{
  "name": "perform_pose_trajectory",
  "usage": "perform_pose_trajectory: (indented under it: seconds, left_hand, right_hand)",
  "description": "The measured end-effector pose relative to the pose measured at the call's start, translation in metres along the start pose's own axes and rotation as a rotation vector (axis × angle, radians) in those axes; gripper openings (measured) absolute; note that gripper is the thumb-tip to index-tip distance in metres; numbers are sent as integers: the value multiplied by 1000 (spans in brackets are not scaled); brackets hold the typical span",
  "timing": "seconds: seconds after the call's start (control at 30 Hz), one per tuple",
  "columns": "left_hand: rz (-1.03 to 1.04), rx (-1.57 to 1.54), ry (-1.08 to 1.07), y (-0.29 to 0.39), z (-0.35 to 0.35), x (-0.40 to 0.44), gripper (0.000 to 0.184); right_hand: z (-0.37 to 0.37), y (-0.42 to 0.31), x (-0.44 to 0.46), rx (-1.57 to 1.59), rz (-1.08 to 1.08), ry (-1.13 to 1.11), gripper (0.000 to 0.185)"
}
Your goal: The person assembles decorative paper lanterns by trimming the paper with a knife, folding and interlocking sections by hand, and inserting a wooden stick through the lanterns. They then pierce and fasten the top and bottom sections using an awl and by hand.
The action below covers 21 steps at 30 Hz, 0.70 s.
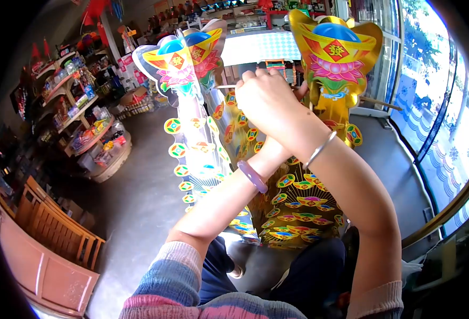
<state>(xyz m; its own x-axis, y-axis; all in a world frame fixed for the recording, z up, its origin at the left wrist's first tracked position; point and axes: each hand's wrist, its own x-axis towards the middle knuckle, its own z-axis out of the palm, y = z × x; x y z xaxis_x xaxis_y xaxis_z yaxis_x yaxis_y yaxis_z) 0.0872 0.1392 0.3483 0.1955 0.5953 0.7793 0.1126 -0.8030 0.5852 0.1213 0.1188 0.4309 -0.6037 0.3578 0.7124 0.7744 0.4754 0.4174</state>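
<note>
My forearms cross in front of me. My right hand [266,98], below a silver bangle, lies on top with its fingers curled closed. A thin pale stick [225,86] juts out at its left side, apparently held in it. My left hand, beyond a purple bangle [252,176], is mostly hidden behind the right wrist; only dark fingertips [301,90] show. Around the hands stand shiny folded foil-paper decorations: a silvery panel [200,133] at left and a gold panel [336,58] at right, both topped with ingot and lotus prints and edged with coin shapes.
Shelves of packaged goods [78,101] stand on the left, above a wooden slatted chair [59,223]. A checkered table [261,48] is ahead. Glass doors with a blue-patterned curtain [420,117] line the right. Another stick [380,102] extends right of the gold panel.
</note>
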Motion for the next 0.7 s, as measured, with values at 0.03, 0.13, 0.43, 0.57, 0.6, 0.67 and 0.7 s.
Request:
perform_pose_trajectory:
  seconds: [0.03,0.13,0.43,0.57,0.6,0.67,0.7]
  left_hand:
    - [19,12,-3,-1,-3,0,58]
    - [147,231,0,9,-16,-7,52]
    - [351,744,537,42,-170,-68,36]
    - [-79,151,589,28,-229,-35,44]
    - [-190,72,450,26,-237,-31,45]
    - [-276,22,297,20,-238,-26,39]
    - [-310,6,252,19,-238,-21,34]
  right_hand:
    - [4,1,6,40,5,-12,16]
    - [17,9,20,163,16,-38,11]
    - [49,12,29,244,71,-10,15]
    - [57,9,32,261,97,102,9]
    - [58,9,32,273,85,94,9]
    - [60,11,33,290,62,79,10]
    - [61,11,33,288,64,71,10]
